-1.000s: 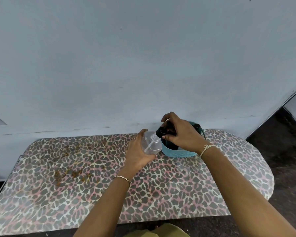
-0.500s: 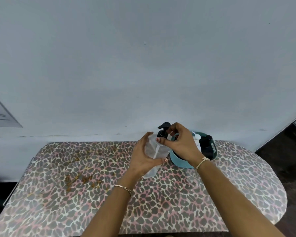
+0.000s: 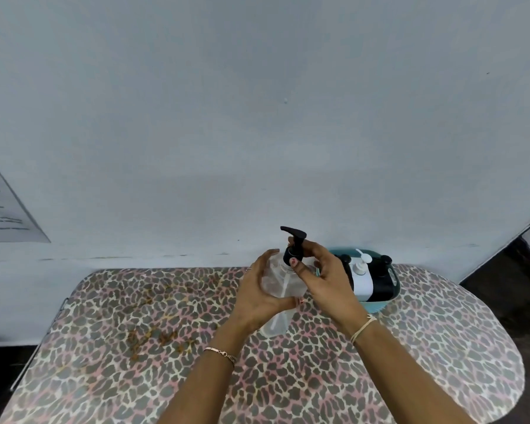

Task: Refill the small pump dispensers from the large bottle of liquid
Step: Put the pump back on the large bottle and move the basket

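The clear pump dispenser [image 3: 280,286] stands nearly upright over the middle of the leopard-print table [image 3: 135,347], just left of a teal basket [image 3: 380,302]. Its long axis runs from the base, low and nearer the camera, up to the black pump [image 3: 292,246] at the top, and a thin white dip tube shows through the body along that line. The pump's spout points left, roughly along the pale wall [image 3: 257,117] behind. Whether the base touches the table cannot be told.

The left hand [image 3: 257,298] wraps the bottle's body from the left, thumb across the front. The right hand [image 3: 325,280] comes in from the right and pinches the pump's collar between thumb and fingertips. The two hands sit close together on the same bottle.

In the basket stand a white dispenser [image 3: 361,276] and a black dispenser [image 3: 383,276], both upright
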Demonstrator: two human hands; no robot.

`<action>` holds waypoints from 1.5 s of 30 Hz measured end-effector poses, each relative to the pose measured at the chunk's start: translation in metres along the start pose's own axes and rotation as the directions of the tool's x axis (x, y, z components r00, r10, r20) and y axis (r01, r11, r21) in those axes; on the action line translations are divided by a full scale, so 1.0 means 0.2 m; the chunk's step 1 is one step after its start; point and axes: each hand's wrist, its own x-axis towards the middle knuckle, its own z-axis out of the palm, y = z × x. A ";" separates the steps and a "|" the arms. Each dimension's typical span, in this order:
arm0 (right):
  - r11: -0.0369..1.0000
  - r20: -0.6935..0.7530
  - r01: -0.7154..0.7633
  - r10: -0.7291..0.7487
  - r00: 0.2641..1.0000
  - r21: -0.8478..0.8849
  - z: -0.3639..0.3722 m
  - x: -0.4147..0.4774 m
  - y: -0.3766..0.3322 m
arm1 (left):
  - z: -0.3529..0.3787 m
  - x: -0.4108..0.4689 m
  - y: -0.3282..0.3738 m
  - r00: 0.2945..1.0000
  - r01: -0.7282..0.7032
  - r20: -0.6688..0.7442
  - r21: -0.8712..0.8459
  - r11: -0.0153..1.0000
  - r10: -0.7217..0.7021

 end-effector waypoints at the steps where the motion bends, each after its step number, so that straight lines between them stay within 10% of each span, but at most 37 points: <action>1: 1.000 -0.040 -0.006 0.005 0.999 -0.018 0.01 0.01 0.00 | 0.00 -0.01 0.00 1.000 0.000 -0.002 -0.006 1.000 0.000; 5: 0.996 -0.165 -0.046 0.034 0.986 -0.074 0.05 0.03 0.00 | -0.01 -0.03 0.00 1.000 0.000 0.011 -0.038 0.999 0.000; 11: 0.994 0.183 -0.085 0.071 0.981 0.072 0.00 0.00 -0.04 | -0.04 -0.02 0.00 0.998 0.019 0.068 -0.061 0.998 -0.015; 17: 0.999 -0.166 -0.027 0.020 0.986 -0.040 0.05 0.02 -0.02 | -0.02 -0.03 0.01 0.999 0.012 0.042 -0.100 0.995 -0.008; 24: 0.999 0.099 -0.029 0.027 0.995 0.019 0.02 0.01 -0.05 | -0.05 0.01 0.01 0.998 0.015 0.070 -0.106 0.994 -0.008; 30: 0.998 -0.189 -0.006 -0.005 0.982 -0.058 0.05 0.02 -0.04 | -0.03 0.00 0.02 0.997 0.014 0.074 -0.102 0.995 -0.007; 37: 0.998 0.164 -0.062 0.061 0.985 -0.002 -0.01 0.03 -0.04 | -0.05 0.01 0.03 0.993 0.029 0.114 -0.113 0.993 -0.016; 45: 0.998 -0.128 -0.028 0.021 0.992 -0.052 0.01 0.04 -0.02 | -0.02 0.02 0.04 0.992 0.042 0.120 -0.096 0.995 -0.030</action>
